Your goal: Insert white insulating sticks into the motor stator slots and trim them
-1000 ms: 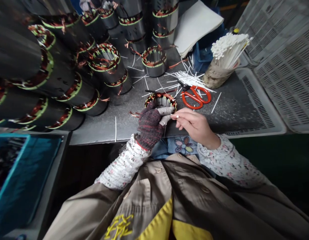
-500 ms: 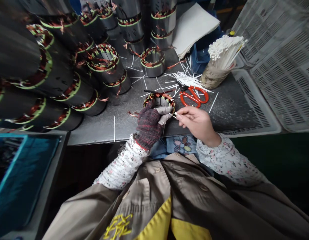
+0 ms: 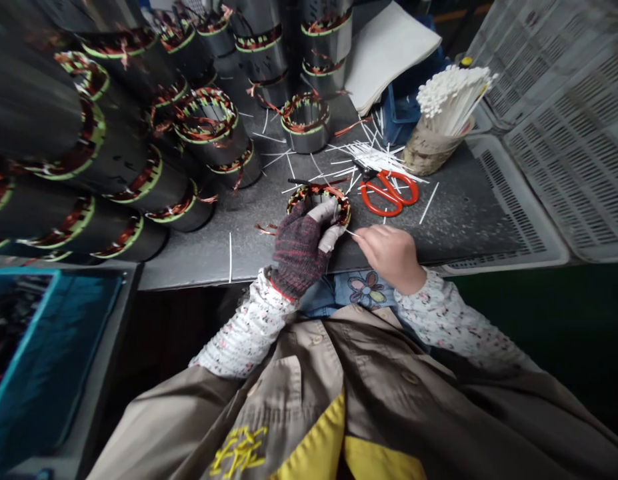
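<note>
A motor stator (image 3: 345,212), a ring core with copper windings and green insulation, stands near the bench's front edge. Wearing a dark knitted glove with pale wrapped fingertips, my left hand (image 3: 301,243) grips its near side, with fingers over the rim. My bare right hand (image 3: 389,253) is closed just right of the stator. Pinched in its fingers is a thin white stick (image 3: 351,233), whose far end reaches the stator's near right rim. Red-handled scissors (image 3: 389,193) lie beyond my right hand, beside a pile of white sticks (image 3: 376,159).
Stacked stators (image 3: 213,133) crowd the left and back. At right, a cup (image 3: 431,147) holds white cotton-tipped sticks, near white plastic crates (image 3: 549,173). Paper sheets (image 3: 389,50) lie over a blue bin (image 3: 396,117). A teal tray (image 3: 83,347) sits lower left.
My right hand has drawn slightly down and turned, with more of the white stick showing between it and the stator. My left fingers have shifted a little on the rim.
</note>
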Demonstrator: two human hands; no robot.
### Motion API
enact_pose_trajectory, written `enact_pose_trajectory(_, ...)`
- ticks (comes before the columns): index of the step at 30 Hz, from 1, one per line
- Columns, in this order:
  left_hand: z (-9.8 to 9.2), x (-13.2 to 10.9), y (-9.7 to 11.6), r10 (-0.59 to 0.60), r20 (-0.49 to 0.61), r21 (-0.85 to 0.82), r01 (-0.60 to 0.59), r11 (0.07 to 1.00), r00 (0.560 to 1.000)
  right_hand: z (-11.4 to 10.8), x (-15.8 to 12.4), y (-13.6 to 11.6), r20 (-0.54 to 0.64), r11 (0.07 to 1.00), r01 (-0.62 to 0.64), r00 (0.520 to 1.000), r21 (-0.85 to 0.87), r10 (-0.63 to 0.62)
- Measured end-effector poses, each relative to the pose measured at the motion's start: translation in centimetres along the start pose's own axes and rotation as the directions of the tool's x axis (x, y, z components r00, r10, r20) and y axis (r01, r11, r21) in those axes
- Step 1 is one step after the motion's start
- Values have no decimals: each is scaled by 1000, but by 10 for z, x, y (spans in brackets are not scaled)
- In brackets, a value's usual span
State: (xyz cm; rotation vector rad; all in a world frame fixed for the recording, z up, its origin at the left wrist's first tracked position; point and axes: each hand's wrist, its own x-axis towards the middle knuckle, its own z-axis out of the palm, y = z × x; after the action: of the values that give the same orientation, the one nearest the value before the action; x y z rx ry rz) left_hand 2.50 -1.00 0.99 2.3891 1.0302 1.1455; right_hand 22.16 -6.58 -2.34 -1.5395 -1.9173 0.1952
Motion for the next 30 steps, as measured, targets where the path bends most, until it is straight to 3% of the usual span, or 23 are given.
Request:
enact_pose_trajectory(3,-2,-1,-2,14,60,133,-22,991,998,5,3,-1,163,938,-170,979,301,125)
enact_pose_trajectory(6,-2,-2,-4,3,86,168,-17,986,996,2,8,-3,402,722,-431,887,541,228)
enact_pose_trajectory(9,-4,-1,-4,-1,130,153,-19,988,991,-3,13,-2,570,491,-599,789,632,229)
enact_pose_trajectory(12,-5,1,-1,10,163,209,-45,977,987,-11,16,2,672,373,-678,721,633,171)
enact_pose_trajectory(15,-4,0,0,36,132,285,-73,956,991,-20,16,9,757,389,-737,639,553,134)
enact_pose_trajectory(17,-2,-1,0,48,124,300,-84,950,991,-25,14,12,773,413,-750,616,517,152)
enact_pose_trajectory(21,0,-3,-4,66,114,254,-93,963,991,-25,19,12,727,419,-716,666,559,168)
enact_pose_trajectory(25,-2,-3,-6,24,129,104,-37,994,991,-12,31,11,675,474,-644,726,600,131)
enact_pose_trajectory(30,-2,-3,-3,32,123,163,-53,985,992,-18,30,28,635,641,-588,747,492,198)
